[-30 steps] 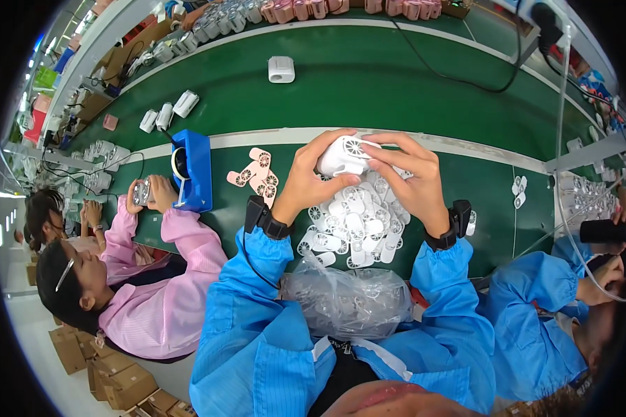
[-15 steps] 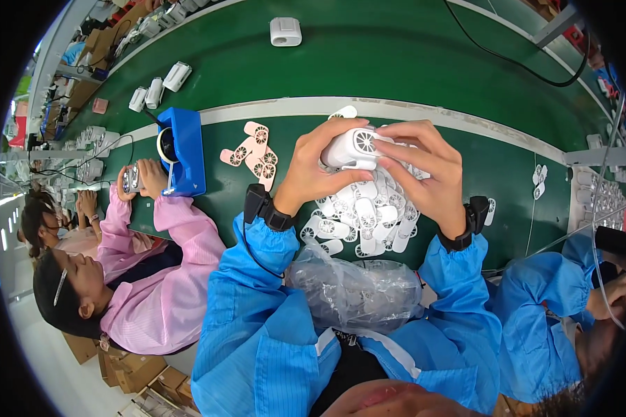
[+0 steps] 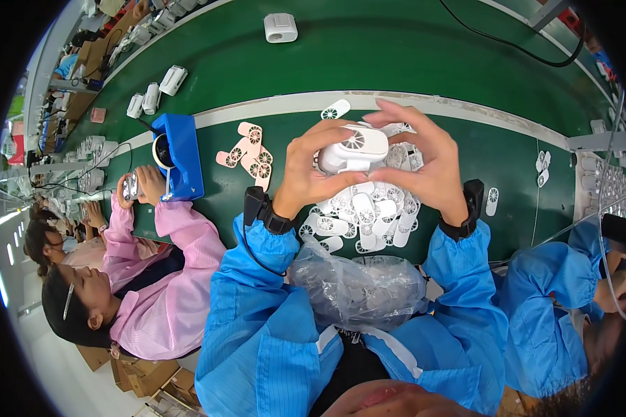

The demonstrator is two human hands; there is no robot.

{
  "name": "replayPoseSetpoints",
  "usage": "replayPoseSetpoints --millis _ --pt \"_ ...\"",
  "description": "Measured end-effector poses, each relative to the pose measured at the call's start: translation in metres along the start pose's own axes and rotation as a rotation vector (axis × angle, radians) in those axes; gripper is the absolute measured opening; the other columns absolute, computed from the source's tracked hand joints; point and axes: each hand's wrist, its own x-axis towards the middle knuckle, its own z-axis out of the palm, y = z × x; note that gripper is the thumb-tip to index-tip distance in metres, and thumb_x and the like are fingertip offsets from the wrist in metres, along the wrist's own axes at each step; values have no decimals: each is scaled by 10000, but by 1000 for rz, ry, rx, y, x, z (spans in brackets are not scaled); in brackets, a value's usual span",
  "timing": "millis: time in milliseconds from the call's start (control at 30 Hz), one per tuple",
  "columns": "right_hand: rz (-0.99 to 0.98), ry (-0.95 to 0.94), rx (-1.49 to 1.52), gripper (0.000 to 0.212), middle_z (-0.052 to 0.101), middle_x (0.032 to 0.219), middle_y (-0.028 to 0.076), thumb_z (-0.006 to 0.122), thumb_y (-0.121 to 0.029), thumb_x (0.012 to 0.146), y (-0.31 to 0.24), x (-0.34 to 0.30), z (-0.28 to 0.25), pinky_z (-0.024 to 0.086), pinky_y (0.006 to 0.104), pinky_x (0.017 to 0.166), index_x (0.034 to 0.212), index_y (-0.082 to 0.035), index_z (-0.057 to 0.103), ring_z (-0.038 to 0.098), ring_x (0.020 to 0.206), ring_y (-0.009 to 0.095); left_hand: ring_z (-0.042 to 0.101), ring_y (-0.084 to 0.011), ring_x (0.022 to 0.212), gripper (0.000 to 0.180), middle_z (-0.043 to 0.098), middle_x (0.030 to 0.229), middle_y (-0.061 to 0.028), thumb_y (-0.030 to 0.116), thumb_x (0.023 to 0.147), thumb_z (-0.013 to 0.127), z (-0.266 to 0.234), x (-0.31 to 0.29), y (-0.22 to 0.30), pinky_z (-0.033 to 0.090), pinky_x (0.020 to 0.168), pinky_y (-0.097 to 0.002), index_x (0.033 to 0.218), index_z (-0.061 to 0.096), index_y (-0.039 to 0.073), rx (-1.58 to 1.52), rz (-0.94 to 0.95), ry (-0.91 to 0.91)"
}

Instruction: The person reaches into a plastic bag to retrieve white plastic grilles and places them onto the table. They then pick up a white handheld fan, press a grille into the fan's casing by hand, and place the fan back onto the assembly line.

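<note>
My left hand (image 3: 305,167) grips a small white plastic housing (image 3: 370,143), its thumb below and its fingers behind. A spoked round grille shows on the face turned up to me. Around the right side of the housing, my right hand (image 3: 435,163) is curved with thumb and fingers wide apart. Its thumb tip lies close to the lower edge; whether it touches, I cannot tell. Underneath both hands is a heap of white oval cover plates (image 3: 364,206) with spoked openings, partly hidden by them.
Left of the heap lie pink cover plates (image 3: 257,154) and a blue tape dispenser (image 3: 179,156). A clear plastic bag (image 3: 358,288) sits against my front. White housings (image 3: 280,28) stand on the green belt (image 3: 389,55) beyond. Co-workers sit at both sides, one in a pink sleeve (image 3: 170,295).
My right fingers have come off the housing's face and spread apart. The housing has turned in my left hand, so its long front face shows more.
</note>
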Motion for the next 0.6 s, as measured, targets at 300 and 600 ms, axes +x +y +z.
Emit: replayPoseSetpoints --millis 300,600 --pt "-196 -26 -231 970 596 1479 168 1015 -172 614 10 -6 18 560 421 1008 1464 -65 562 636 1283 318 683 -294 1162 823 636 1285 -234 190 769 964 -7 -9 5 594 934 -404 1403 455 63 -251 -67 97" --pt "-407 -5 -462 982 589 1469 183 1014 -178 599 11 -4 35 513 468 1070 1453 -40 548 602 1313 380 687 -236 1112 742 638 1283 -212 165 840 902 -10 -4 17 587 897 -354 1408 440 41 -385 -345 96"
